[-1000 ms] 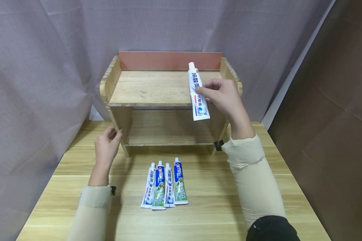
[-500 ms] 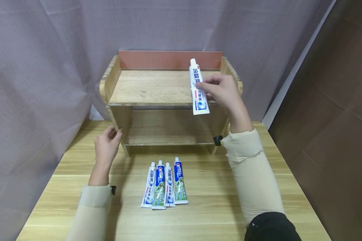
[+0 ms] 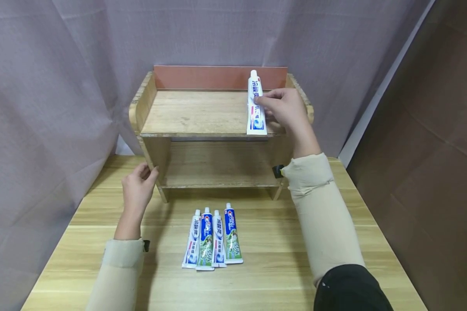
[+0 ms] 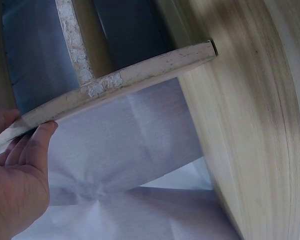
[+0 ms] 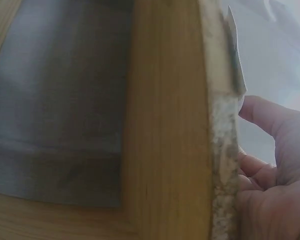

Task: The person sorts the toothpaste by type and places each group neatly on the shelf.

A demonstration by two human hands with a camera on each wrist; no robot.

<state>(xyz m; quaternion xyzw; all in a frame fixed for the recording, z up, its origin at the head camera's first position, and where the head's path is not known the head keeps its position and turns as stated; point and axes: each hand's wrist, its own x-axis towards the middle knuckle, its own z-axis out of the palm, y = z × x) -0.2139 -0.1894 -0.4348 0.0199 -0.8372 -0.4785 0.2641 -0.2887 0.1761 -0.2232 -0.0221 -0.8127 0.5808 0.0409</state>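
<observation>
In the head view my right hand pinches a white toothpaste tube by its right edge, cap pointing away. The tube is over the right part of the top board of a small wooden shelf; whether it touches the board I cannot tell. My left hand grips the front edge of the shelf's left side panel, thumb on one face and fingers on the other in the left wrist view. In the right wrist view only a sliver of the tube shows beyond the board's edge.
Several toothpaste tubes, white ones and blue-green ones, lie side by side on the wooden table before the shelf. The shelf has a lower board and a reddish back strip. Grey cloth hangs behind.
My right hand has carried the white toothpaste tube away from me, from before the shelf's front to over its top board. My left hand has stayed on the side panel.
</observation>
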